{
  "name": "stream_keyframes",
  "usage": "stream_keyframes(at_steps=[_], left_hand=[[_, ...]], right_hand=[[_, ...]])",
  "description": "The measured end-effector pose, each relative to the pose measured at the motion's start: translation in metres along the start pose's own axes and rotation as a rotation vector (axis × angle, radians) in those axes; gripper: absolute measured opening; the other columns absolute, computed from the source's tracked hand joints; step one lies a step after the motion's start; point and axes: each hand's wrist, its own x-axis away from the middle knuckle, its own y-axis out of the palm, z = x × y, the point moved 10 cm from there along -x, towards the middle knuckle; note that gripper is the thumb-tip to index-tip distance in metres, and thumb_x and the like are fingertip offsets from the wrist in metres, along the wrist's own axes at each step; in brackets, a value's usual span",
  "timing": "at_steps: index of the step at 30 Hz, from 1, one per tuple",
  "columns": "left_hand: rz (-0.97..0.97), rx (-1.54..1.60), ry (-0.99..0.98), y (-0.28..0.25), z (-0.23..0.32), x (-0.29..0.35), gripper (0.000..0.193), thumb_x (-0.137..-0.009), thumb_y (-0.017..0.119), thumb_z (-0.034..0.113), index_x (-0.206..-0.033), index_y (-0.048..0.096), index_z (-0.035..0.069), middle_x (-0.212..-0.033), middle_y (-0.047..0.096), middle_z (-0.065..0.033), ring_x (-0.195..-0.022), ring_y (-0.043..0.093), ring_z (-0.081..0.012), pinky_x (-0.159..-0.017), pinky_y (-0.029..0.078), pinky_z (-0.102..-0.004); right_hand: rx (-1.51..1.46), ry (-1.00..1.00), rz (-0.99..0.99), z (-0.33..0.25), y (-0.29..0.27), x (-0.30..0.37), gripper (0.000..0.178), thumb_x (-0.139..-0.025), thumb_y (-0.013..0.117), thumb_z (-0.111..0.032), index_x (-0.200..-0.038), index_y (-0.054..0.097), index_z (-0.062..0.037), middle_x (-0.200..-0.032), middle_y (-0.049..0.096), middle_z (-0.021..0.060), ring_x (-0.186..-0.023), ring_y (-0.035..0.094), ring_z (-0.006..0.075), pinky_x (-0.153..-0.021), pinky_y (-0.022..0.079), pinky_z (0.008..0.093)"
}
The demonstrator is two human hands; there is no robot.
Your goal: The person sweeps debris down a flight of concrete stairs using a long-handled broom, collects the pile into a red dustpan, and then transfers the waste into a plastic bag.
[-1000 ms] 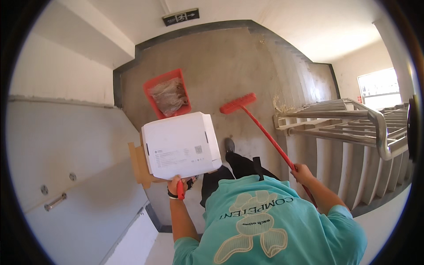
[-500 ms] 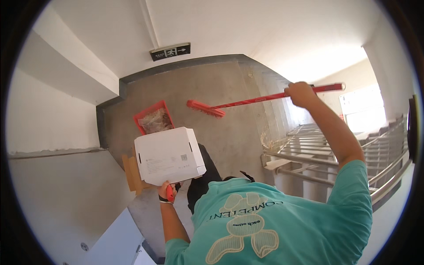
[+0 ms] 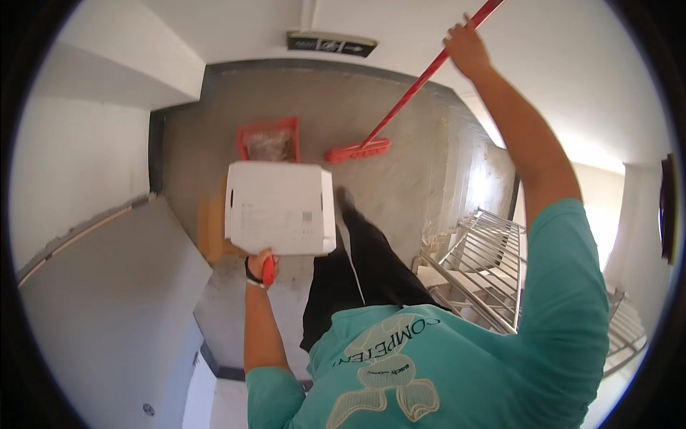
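My right hand (image 3: 466, 47), raised at the upper right, grips the red pole of a broom (image 3: 411, 93). The broom's red head (image 3: 359, 151) rests on the floor. My left hand (image 3: 261, 267) is closed round a red handle (image 3: 269, 271) that looks like the dustpan's. Just beyond that hand is a flat white cardboard box (image 3: 280, 207), held level and hiding most of the handle. Past the box, the red dustpan (image 3: 246, 141) lies on the floor with greyish-brown litter (image 3: 274, 146) in it. Brown cardboard (image 3: 211, 225) sticks out at the box's left.
Metal stair railings (image 3: 486, 264) stand at the right. A pale grey door-like panel (image 3: 107, 300) is at the left. White walls with a dark skirting border the concrete floor (image 3: 193, 143). An exit sign (image 3: 331, 44) is on the far wall. My leg (image 3: 357, 261) is stepped forward.
My right hand has moved up and left, bringing the broom pole steeper. The broom head has turned and sits nearer the dustpan's level. My leg now shows further forward, and the view has shifted.
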Motion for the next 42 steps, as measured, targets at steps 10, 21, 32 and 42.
stream_keyframes(at_steps=[10, 21, 32, 42], left_hand=[[-0.057, 0.218, -0.012, -0.136, 0.017, -0.008, 0.018, -0.078, 0.058, 0.024, -0.080, 0.051, 0.007, -0.059, 0.050, -0.0025, -0.035, 0.037, -0.0096, -0.030, 0.027, -0.0221], [-0.216, 0.489, 0.068, -0.226, 0.013, 0.097, 0.027, -0.083, 0.054, 0.031, -0.079, 0.053, 0.005, -0.060, 0.050, -0.0018, -0.041, 0.039, -0.0094, -0.036, 0.027, -0.0208], [-0.051, 0.328, 0.299, -0.294, 0.024, 0.144, 0.037, -0.087, 0.052, 0.034, -0.105, 0.049, 0.002, -0.086, 0.056, -0.0064, -0.075, 0.054, -0.0181, -0.069, 0.045, -0.0291], [0.212, 0.821, 0.711, -0.311, -0.014, 0.178, 0.042, -0.086, 0.051, 0.022, -0.122, 0.040, 0.005, -0.118, 0.050, -0.0120, -0.109, 0.048, -0.0264, -0.091, 0.040, -0.0404]], right_hand=[[-0.088, 0.030, 0.543, -0.193, -0.142, -0.058, 0.013, -0.074, 0.052, -0.011, -0.081, 0.063, -0.0076, -0.094, 0.058, 0.0121, -0.099, 0.051, 0.0281, -0.096, 0.031, 0.0448], [-2.044, -0.246, -0.514, -0.610, -0.436, 0.127, 0.045, -0.073, 0.063, -0.014, -0.116, 0.047, -0.0121, -0.101, 0.047, 0.0134, -0.076, 0.058, 0.0263, -0.067, 0.050, 0.0334], [-1.689, -0.642, -0.066, -0.651, -0.561, 0.114, 0.029, -0.078, 0.059, -0.030, -0.101, 0.051, -0.0136, -0.102, 0.047, 0.0097, -0.079, 0.058, 0.0293, -0.068, 0.049, 0.0400], [-1.745, -0.822, -0.167, -0.626, -0.495, 0.161, 0.030, -0.079, 0.056, -0.028, -0.100, 0.050, -0.0083, -0.103, 0.054, 0.0111, -0.084, 0.057, 0.0314, -0.072, 0.047, 0.0388]])
